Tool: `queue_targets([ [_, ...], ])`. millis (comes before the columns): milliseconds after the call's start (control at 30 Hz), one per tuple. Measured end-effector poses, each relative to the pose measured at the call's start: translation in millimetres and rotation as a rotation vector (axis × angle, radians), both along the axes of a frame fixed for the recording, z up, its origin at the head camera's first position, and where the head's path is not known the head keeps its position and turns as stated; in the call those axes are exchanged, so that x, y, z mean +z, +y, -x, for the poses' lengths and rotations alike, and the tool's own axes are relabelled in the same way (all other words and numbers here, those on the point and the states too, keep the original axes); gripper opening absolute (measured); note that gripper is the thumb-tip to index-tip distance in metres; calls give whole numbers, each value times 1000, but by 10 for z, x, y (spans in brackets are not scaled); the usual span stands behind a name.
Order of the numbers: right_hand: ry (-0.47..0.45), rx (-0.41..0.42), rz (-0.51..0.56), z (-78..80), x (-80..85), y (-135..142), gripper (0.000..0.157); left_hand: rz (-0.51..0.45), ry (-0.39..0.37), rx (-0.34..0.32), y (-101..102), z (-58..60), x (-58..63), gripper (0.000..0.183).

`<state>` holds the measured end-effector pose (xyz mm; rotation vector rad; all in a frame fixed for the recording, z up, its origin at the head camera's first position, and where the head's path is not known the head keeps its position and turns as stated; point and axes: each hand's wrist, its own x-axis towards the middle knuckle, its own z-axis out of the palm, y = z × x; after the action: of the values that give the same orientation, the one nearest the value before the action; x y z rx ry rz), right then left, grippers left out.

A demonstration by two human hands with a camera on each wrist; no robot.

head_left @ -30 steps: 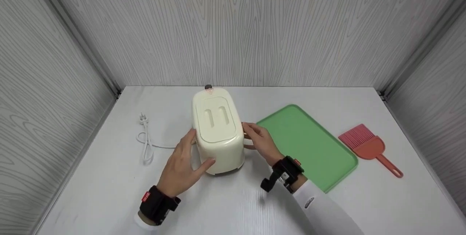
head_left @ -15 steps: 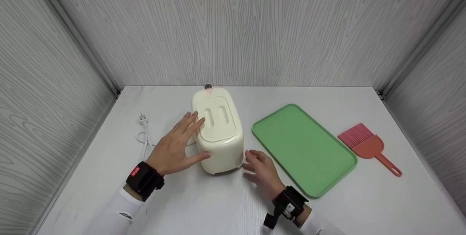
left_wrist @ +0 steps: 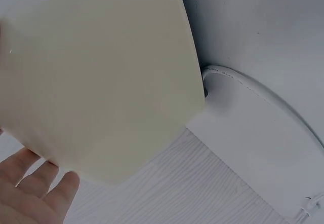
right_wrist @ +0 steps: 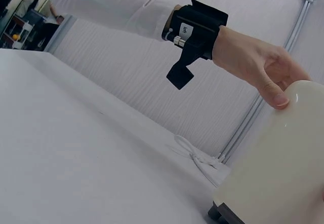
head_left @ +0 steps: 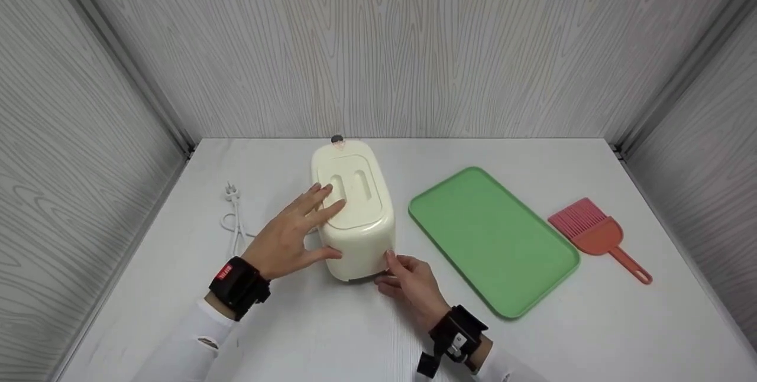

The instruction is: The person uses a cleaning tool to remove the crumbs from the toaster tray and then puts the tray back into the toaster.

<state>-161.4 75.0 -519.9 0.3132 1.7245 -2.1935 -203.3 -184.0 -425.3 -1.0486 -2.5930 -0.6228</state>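
Note:
A cream toaster (head_left: 358,249) with a flat lid (head_left: 362,214) stands on the white table, its narrow end toward me. My left hand (head_left: 287,246) lies over its left near corner. The fingers reach onto the lid and the thumb lies against the near end. In the left wrist view, fingertips (left_wrist: 68,186) touch the toaster's edge. My right hand (head_left: 414,293) is low at the right near corner, thumb on the wall and fingers curled at the bottom edge. The right wrist view shows the left hand (right_wrist: 253,62) on the toaster's top and a black foot (right_wrist: 225,215) below.
A white power cord with its plug (head_left: 232,194) lies left of the toaster. To the right is a green tray (head_left: 497,246), and beyond it a small brush nested with an orange dustpan (head_left: 600,237). Grey wood-grain panels (head_left: 378,45) enclose the table's back and sides.
My right hand has slid from the toaster's right side down to its near bottom corner. My left hand has moved up and over the lid's edge. The toaster stays in place.

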Motion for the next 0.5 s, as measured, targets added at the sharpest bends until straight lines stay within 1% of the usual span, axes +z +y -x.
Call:
queue_targets([
  [167,18,-2,16,41,-8,7,60,-24,2,17,33,-8,7,86],
  [267,32,2,16,75,-18,31,59,-21,21,34,63,-24,4,85],
  [500,46,11,-10,153,-32,83,57,-5,75,111,157,-102,-31,82],
])
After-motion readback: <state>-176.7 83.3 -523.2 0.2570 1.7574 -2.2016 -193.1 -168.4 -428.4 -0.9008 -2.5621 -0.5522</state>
